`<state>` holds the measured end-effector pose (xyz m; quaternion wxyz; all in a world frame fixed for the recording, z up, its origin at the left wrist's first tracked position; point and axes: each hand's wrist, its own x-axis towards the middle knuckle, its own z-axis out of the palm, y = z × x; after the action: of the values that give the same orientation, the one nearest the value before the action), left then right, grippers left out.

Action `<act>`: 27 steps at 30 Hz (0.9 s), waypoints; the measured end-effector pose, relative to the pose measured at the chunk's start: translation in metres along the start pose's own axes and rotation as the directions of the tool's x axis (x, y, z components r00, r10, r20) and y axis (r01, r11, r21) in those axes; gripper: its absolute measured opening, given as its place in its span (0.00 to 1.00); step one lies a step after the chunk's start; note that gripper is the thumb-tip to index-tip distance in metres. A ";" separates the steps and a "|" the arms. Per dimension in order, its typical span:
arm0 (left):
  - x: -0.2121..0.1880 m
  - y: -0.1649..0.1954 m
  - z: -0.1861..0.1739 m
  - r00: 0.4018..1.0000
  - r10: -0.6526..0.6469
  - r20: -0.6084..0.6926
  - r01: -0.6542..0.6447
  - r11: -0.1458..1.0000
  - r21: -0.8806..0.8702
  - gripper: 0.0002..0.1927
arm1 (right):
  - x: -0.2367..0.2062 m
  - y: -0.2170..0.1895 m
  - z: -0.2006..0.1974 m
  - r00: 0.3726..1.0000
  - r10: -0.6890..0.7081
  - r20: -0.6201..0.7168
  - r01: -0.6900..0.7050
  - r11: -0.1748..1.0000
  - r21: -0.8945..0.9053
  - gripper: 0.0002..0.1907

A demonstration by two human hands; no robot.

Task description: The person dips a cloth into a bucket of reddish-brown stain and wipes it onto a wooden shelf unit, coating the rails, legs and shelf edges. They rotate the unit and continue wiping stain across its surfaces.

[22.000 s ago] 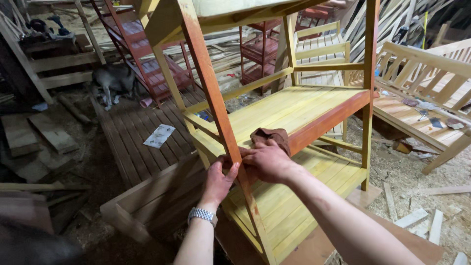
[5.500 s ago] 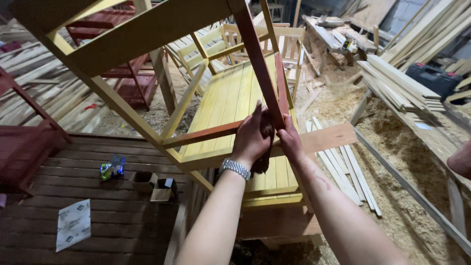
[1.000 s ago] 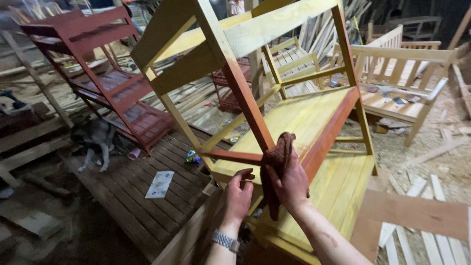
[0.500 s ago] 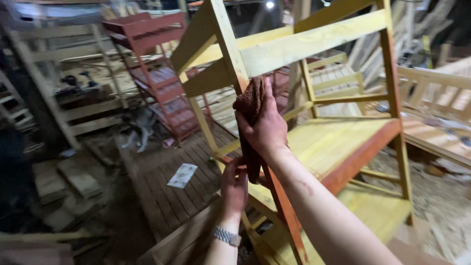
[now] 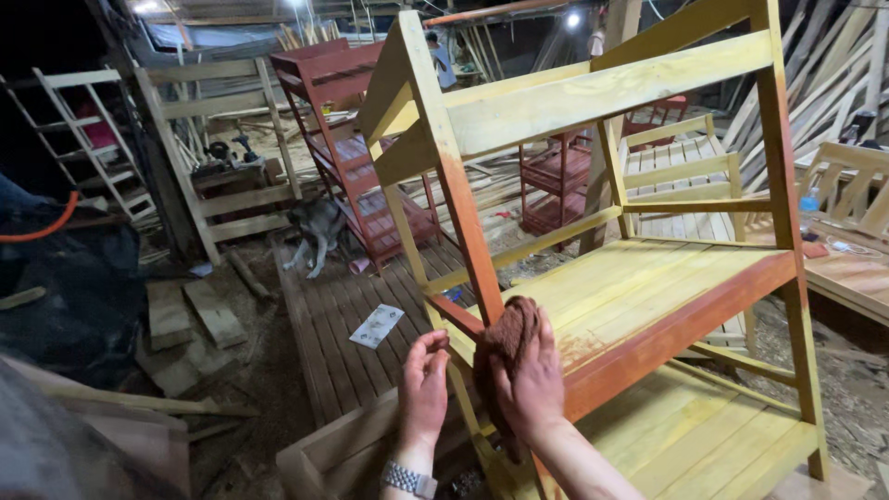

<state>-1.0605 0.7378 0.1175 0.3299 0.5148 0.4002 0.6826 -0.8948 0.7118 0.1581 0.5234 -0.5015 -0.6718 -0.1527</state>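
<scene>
While sawdust covers the workshop floor (image 5: 278, 370), the right hand (image 5: 532, 393) presses a rag (image 5: 500, 347) on the shelf post (image 5: 468, 241), left hand (image 5: 423, 389) open.

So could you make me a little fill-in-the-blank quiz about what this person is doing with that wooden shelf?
1. The right hand presses a brown ____ against the front leg of the yellow shelf unit.
2. The stain on that leg is reddish-____.
3. The left hand has a metal ____ on its wrist.
4. On the floor behind stands a grey ____.

Missing words: rag; orange; watch; dog
</scene>
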 end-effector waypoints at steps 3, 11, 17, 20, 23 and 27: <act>-0.001 0.012 0.006 1.000 0.024 -0.003 -0.024 0.998 0.058 0.15 | 0.022 0.001 0.010 0.999 0.050 -0.020 -0.046 0.987 0.153 0.50; 0.015 0.059 0.015 0.980 0.195 -0.023 -0.184 0.952 0.245 0.13 | 0.164 -0.033 0.028 1.000 0.000 -0.018 0.002 0.996 0.090 0.50; 0.033 0.084 0.022 0.952 0.296 -0.078 -0.262 0.920 0.292 0.14 | 0.194 -0.034 0.041 1.000 0.005 -0.010 -0.003 0.993 0.122 0.48; 0.030 0.081 0.020 0.985 0.153 -0.075 -0.142 0.980 0.140 0.15 | 0.147 -0.021 0.039 0.999 -0.043 -0.008 0.044 0.991 0.124 0.41; 0.023 0.067 0.017 0.986 0.147 -0.076 -0.138 0.983 0.118 0.15 | 0.073 0.001 0.027 0.997 -0.062 0.036 0.054 0.981 0.185 0.39; 0.017 0.045 0.019 0.986 0.156 -0.053 -0.153 0.986 0.067 0.14 | -0.018 0.035 0.012 0.958 0.053 0.283 -0.090 0.989 0.119 0.44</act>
<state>-1.0482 0.7359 0.1677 0.2479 0.5344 0.3897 0.7079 -0.8733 0.7273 0.1270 0.4604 -0.5066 -0.7288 -0.0170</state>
